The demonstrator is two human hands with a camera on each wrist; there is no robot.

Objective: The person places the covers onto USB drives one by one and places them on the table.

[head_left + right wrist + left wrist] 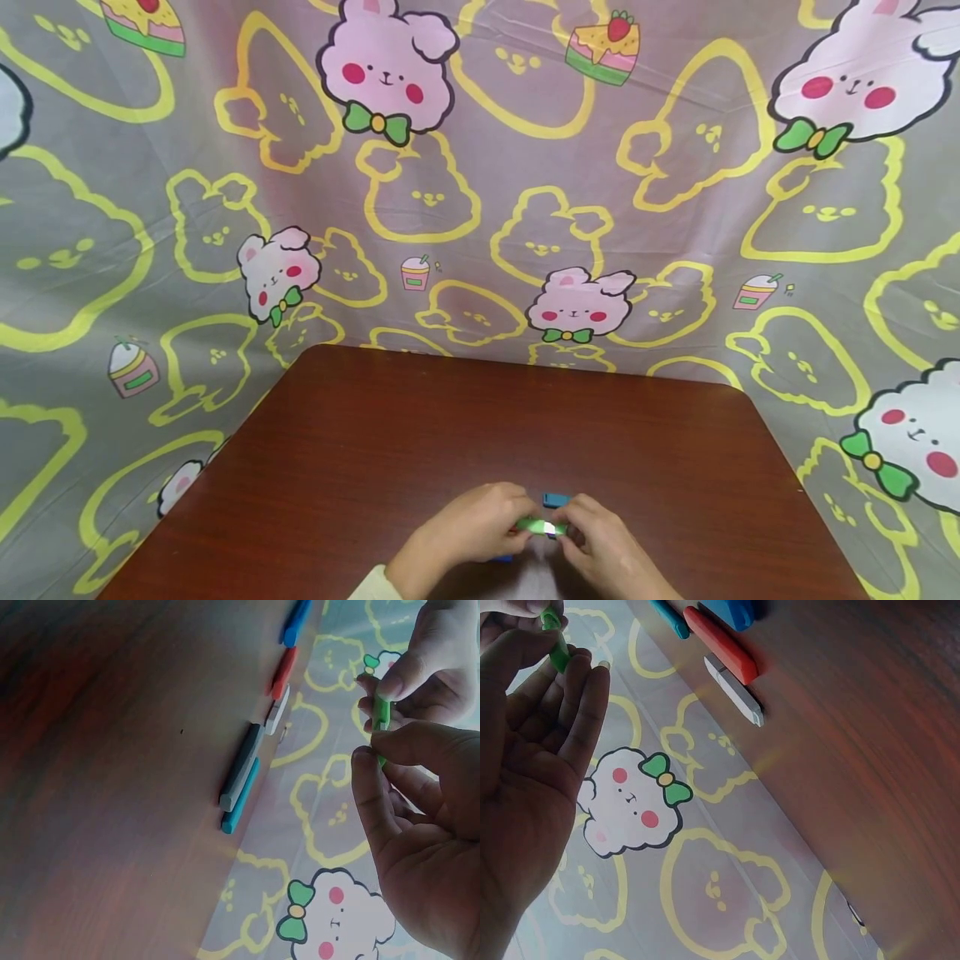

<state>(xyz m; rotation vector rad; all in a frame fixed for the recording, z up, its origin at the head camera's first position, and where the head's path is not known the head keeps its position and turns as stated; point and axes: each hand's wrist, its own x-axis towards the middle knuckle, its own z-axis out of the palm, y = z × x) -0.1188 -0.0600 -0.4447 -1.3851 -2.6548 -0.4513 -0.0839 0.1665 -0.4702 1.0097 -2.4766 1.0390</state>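
Both hands meet over the table's near edge on a slim, glossy green plastic object, whose exact kind I cannot tell. My left hand pinches one end between thumb and fingers. At the other end, my right hand pinches it too. The fingers cover much of the green object in the right wrist view. Just beyond the hands on the table lies a teal slim object. A blue object peeks out under the left hand.
Along the near edge of the brown table lie several slim plastic objects: a blue one, a red one, a white one, a dark grey one and a teal one. Patterned cloth surrounds the table.
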